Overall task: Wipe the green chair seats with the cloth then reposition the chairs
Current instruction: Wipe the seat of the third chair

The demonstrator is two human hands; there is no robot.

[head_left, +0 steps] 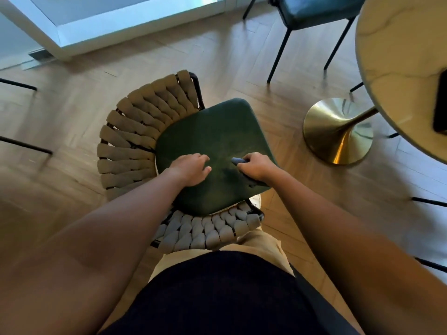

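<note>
The person's dark shirt and tan trousers fill the bottom of the view, both bare forearms reaching forward over a chair with a woven strap back (135,131). The left hand (191,169) lies on the near left part of the green seat (212,131), fingers loosely bent, holding nothing. The right hand (256,166) rests on the seat's near right edge, its grip curled round a grey cloth (238,161) that pokes out towards the left hand. To the right stands a round marble tabletop (391,56) on a brass base (338,131), with a second chair (314,10) beyond on the wooden floor (72,105).
</note>
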